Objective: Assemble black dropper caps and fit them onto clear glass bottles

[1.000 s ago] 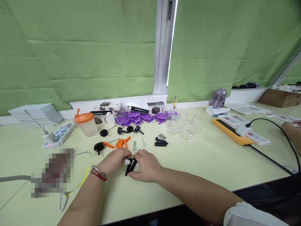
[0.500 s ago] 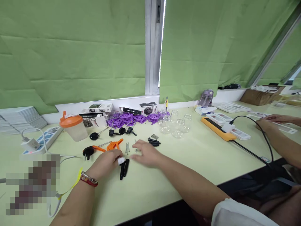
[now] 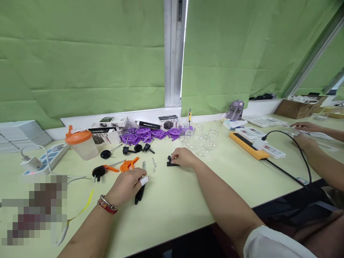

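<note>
With white tape around its thumb, my left hand (image 3: 128,185) has curled fingers over the upper end of a pair of black rod-shaped handles (image 3: 139,195); what lies between the fingertips is hidden. Thin metal bolts (image 3: 144,165) stick out just beyond it. My right hand (image 3: 185,158) is farther out on the table, fingertips closed down at a small group of black tubes (image 3: 172,163). The hand covers part of them, so its hold cannot be made out. Small loose screws (image 3: 154,163) lie between both hands. Left of them are orange clamp-like pieces (image 3: 129,164).
Black knobs on rods (image 3: 99,173), purple plastic wheel-like parts (image 3: 143,134) and clear glass cups (image 3: 204,139) stand farther back. An orange-lidded cup (image 3: 86,145) is at left, an orange power strip (image 3: 248,146) at right. Another person's hands (image 3: 306,141) work at far right.
My right hand has moved right from beside the bolts to the black tubes, covering the spring there. My left hand has shifted slightly right and now hangs over the top of the black handles.
</note>
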### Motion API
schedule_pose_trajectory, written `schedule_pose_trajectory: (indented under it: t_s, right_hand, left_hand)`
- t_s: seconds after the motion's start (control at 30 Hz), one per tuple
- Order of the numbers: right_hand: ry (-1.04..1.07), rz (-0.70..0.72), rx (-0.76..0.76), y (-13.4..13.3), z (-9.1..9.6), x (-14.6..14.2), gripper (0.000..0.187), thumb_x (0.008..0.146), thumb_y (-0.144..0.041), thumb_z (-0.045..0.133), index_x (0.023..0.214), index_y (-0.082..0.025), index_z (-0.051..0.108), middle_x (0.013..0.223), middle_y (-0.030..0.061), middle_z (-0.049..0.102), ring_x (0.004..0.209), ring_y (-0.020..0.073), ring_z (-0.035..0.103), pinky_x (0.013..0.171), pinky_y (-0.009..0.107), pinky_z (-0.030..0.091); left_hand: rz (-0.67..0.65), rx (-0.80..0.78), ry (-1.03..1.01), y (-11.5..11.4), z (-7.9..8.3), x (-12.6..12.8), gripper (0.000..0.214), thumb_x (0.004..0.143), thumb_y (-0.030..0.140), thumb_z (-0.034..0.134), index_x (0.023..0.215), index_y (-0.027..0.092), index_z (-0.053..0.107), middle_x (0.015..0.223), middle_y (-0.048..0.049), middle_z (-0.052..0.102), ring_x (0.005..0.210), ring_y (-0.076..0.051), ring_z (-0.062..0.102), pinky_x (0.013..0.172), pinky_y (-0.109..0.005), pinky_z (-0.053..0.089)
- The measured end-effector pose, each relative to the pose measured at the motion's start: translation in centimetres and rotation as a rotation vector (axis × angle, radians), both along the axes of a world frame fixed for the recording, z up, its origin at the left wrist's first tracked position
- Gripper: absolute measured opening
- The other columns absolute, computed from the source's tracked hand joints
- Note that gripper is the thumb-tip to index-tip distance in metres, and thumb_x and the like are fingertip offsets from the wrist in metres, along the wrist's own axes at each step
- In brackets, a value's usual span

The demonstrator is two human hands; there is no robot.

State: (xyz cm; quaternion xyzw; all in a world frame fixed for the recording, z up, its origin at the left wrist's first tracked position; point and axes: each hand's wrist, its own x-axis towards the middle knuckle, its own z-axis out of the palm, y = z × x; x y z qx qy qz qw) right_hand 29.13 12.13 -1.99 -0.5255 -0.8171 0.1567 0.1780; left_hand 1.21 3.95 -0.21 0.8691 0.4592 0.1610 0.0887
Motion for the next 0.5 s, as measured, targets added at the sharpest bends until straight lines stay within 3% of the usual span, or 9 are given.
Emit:
schedule_pose_trajectory:
  t_s: [0.33, 0.5]
  right_hand:
    - [-0.154, 0.052, -0.066, -1.0, 0.4, -1.3, 0.012, 0.067, -0.031, 0.072, 0.076, -0.023, 0.073, 0.087, 0.0018, 0.070, 0.077, 0.0176, 0.059, 0.058, 0.025, 0.035]
    - [0.009, 0.164, -0.146, -2.5, 0.7, -2.4, 0.011, 0.069, -0.029, 0.070, 0.074, -0.020, 0.072, 0.077, 0.0018, 0.067, 0.071, 0.0149, 0.056, 0.060, 0.024, 0.037]
  left_hand:
    - [-0.020, 0.018, 0.013, -0.1, -0.3, 0.3, 0.021, 0.091, 0.030, 0.042, 0.093, 0.020, 0.060, 0.092, -0.0061, 0.068, 0.080, -0.020, 0.063, 0.069, -0.031, 0.045]
    - [0.013, 0.075, -0.024, -0.2, -0.8, 1.5, 0.026, 0.090, 0.027, 0.043, 0.111, 0.020, 0.055, 0.092, -0.0071, 0.065, 0.080, -0.020, 0.061, 0.068, -0.032, 0.045]
